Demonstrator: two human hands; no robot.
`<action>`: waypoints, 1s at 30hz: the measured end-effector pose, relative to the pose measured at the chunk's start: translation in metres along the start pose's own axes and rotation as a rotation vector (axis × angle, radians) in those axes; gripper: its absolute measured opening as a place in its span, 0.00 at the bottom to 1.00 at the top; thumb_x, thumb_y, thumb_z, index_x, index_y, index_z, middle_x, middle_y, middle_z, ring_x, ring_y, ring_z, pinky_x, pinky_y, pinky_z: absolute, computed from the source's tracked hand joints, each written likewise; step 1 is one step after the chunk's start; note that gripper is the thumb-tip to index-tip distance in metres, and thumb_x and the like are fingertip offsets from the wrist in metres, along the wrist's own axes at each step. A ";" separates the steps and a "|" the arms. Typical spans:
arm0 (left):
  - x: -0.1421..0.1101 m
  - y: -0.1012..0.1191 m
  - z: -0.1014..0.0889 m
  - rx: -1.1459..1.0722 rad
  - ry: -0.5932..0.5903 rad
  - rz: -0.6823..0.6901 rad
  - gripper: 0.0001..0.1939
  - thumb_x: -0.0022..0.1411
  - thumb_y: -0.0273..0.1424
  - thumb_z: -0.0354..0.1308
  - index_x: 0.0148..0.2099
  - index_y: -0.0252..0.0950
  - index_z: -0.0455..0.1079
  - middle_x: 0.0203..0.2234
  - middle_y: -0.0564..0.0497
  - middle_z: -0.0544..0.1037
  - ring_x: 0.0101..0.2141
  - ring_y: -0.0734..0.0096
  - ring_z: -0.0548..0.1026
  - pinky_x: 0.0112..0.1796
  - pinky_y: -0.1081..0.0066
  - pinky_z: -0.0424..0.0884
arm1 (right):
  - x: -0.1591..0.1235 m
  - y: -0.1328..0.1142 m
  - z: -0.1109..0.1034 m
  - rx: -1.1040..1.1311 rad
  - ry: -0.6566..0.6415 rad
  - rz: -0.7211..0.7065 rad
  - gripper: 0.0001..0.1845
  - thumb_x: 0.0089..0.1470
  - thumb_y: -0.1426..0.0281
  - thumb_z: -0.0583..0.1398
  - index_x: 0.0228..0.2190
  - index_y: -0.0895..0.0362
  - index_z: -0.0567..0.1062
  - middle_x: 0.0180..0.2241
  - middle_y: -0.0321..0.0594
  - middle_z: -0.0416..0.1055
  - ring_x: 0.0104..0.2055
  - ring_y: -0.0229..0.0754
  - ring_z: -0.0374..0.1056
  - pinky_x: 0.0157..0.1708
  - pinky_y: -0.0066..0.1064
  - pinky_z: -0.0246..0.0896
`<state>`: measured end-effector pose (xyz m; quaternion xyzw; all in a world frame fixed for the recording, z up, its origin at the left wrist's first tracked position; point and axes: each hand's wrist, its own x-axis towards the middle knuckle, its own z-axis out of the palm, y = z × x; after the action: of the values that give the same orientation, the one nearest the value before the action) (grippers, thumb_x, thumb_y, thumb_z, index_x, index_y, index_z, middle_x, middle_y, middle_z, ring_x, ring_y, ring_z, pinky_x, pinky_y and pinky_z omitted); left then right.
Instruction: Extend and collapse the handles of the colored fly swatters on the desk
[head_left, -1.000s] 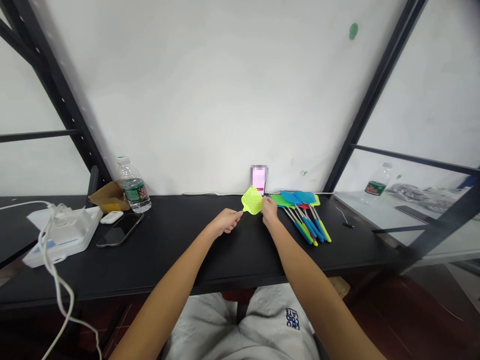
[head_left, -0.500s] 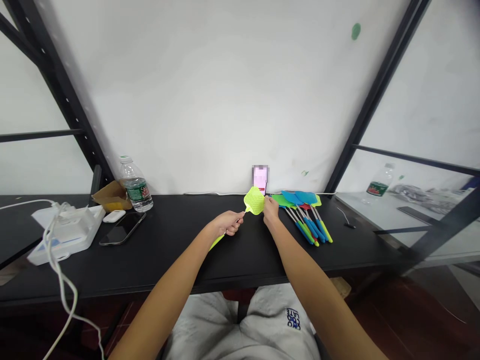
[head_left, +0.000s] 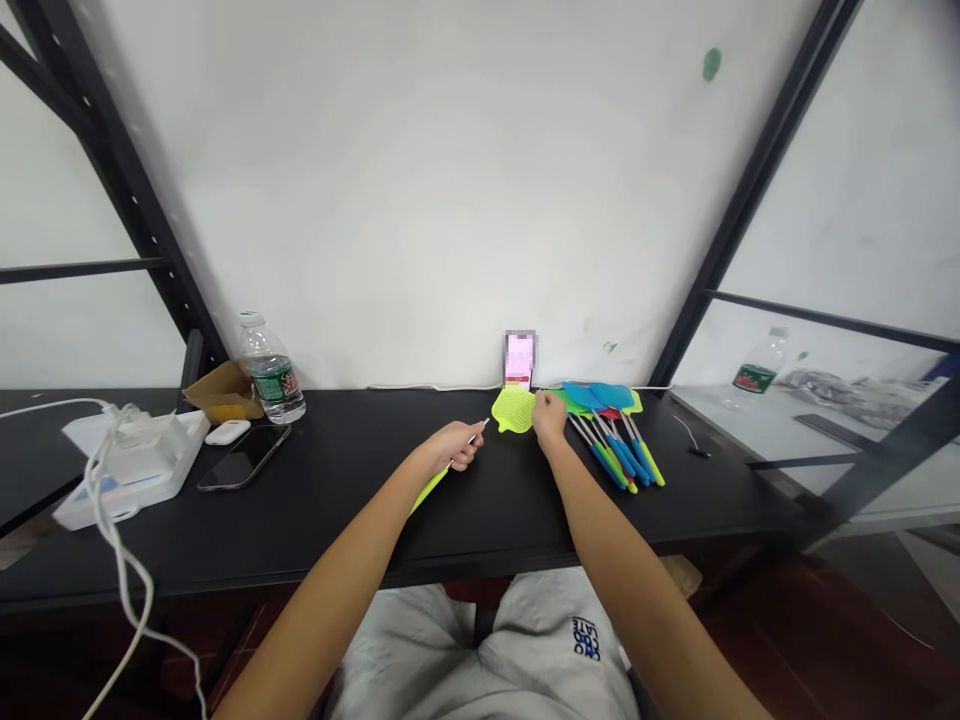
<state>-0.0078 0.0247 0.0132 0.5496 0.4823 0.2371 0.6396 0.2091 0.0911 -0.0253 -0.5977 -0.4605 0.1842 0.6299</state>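
My left hand (head_left: 455, 447) is closed on the thin metal rod of a yellow-green fly swatter handle (head_left: 428, 490), whose grip runs back under my forearm. The bare tip of the rod sticks out past my fingers. My right hand (head_left: 550, 414) pinches the edge of the yellow-green perforated fly swatter head (head_left: 514, 411), above the black table. A gap separates the head from the rod tip. Right beside my right hand lies a bunch of fly swatters (head_left: 611, 430) with blue, green, red and yellow parts.
A lit phone (head_left: 520, 358) leans on the wall behind the swatter head. To the left are a water bottle (head_left: 275, 372), a cardboard box (head_left: 225, 392), a white case (head_left: 228, 432), a dark phone (head_left: 246, 458) and a power strip (head_left: 142, 470) with cables. A short cable (head_left: 697, 451) lies at right.
The swatter head has come off the rod. My right hand has moved slightly right with the head, which has tilted flatter. My left hand stays nearly in place.
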 end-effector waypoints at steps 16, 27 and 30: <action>-0.001 0.000 0.007 0.141 0.058 0.038 0.20 0.60 0.43 0.59 0.26 0.38 0.55 0.11 0.64 0.50 0.12 0.85 0.45 0.15 0.78 0.40 | -0.023 -0.026 0.007 -0.078 -0.095 -0.078 0.16 0.54 0.58 0.56 0.24 0.56 0.71 0.25 0.40 0.73 0.28 0.41 0.66 0.30 0.29 0.58; -0.002 -0.004 0.009 0.226 0.132 0.169 0.24 0.55 0.44 0.64 0.25 0.38 0.53 0.13 0.62 0.55 0.12 0.85 0.52 0.14 0.78 0.45 | -0.053 -0.041 0.018 -0.111 -0.576 -0.198 0.21 0.51 0.57 0.61 0.15 0.55 0.66 0.10 0.30 0.60 0.14 0.33 0.55 0.19 0.25 0.48; -0.001 -0.004 0.010 0.261 0.138 0.185 0.24 0.55 0.45 0.64 0.25 0.38 0.54 0.13 0.61 0.56 0.13 0.84 0.54 0.13 0.78 0.46 | -0.054 -0.042 0.018 -0.082 -0.693 -0.118 0.21 0.51 0.56 0.60 0.16 0.55 0.66 0.10 0.30 0.59 0.12 0.33 0.54 0.17 0.25 0.47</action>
<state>-0.0006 0.0181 0.0095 0.6523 0.4991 0.2678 0.5037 0.1534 0.0500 -0.0082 -0.4969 -0.6876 0.3207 0.4213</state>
